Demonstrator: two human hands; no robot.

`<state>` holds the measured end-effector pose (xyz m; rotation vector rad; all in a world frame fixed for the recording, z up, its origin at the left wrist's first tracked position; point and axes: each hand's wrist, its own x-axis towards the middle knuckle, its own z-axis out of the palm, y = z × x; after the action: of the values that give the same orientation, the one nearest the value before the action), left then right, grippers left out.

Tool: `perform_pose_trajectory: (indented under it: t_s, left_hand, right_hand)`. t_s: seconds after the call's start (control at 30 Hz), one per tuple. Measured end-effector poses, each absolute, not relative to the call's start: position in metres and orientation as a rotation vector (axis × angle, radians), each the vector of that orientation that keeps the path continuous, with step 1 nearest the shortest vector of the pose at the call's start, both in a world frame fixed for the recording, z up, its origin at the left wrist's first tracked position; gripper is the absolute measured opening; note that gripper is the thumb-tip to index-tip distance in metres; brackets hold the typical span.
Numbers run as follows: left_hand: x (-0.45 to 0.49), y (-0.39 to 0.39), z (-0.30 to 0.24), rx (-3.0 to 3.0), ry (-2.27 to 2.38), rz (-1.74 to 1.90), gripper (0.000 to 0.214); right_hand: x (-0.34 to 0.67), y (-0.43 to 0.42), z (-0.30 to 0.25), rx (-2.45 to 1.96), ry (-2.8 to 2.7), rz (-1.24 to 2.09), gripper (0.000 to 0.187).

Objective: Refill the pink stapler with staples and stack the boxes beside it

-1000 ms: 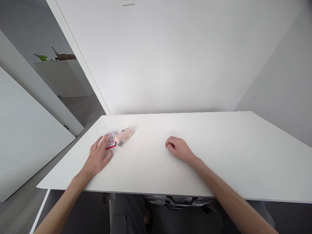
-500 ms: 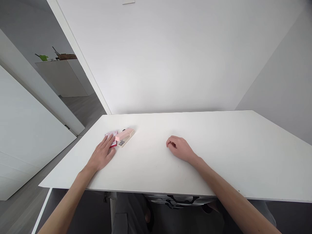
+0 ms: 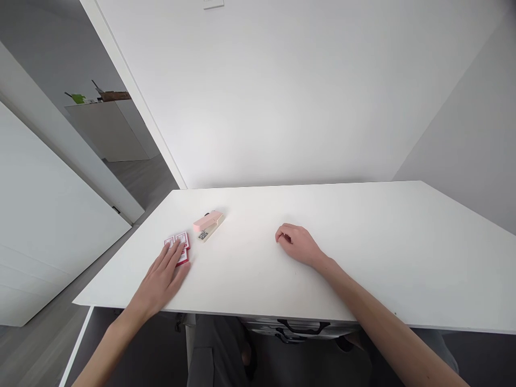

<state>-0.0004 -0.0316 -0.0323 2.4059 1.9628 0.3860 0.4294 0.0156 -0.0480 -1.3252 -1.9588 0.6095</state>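
Observation:
My left hand (image 3: 159, 279) lies flat on several small red-and-white boxes (image 3: 183, 239), which look like staple boxes. Its fingers are stretched out over them and hide part of them. Just beyond the boxes, to the right, a pink and cream stapler (image 3: 208, 221) rests on the white table (image 3: 242, 269); no hand touches it. My right hand (image 3: 299, 245) rests on the tabletop right of the middle, its fingers curled in loosely. Nothing shows inside that curl.
A white wall (image 3: 282, 107) runs along the table's back edge. Drawers with black handles (image 3: 304, 328) are below the front edge, beside my legs. On the left are a white door (image 3: 52, 215) and a doorway, with a cabinet (image 3: 107, 131) beyond.
My left hand has drawn the small boxes toward the front edge and slightly left, away from the stapler. My right hand stays put. The view has shifted slightly.

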Motion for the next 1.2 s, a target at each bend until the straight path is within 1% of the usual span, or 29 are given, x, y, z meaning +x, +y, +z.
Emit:
perform_pose_trajectory:
  t_s: [0.27, 0.47, 0.67, 0.87, 1.1, 1.2]
  left_hand:
    - [0.036, -0.083, -0.043, 2.619, 1.766, 0.428, 0.077]
    - [0.099, -0.089, -0.03, 2.713, 1.488, 0.353, 0.078]
    - [0.159, -0.051, -0.032, 2.736, 1.254, 0.389, 0.074]
    - [0.208, 0.002, -0.044, 2.725, 1.104, 0.427, 0.073]
    - [0.217, 0.032, -0.047, 2.667, 1.072, 0.624, 0.081]
    - [0.209, 0.044, -0.041, 2.661, 1.049, 0.715, 0.075]
  right_hand:
    - [0.43, 0.016, -0.046, -1.309, -1.958, 0.613, 0.024]
    - [0.43, 0.017, -0.047, -1.307, -1.961, 0.599, 0.025]
    - [0.431, 0.019, -0.049, -1.303, -1.922, 0.599, 0.022]
    - [0.433, 0.026, -0.052, -1.288, -1.743, 0.569, 0.018]
    - [0.438, 0.035, -0.062, -1.368, -1.652, 0.564, 0.034]
    - [0.438, 0.036, -0.064, -1.363, -1.687, 0.603, 0.038]
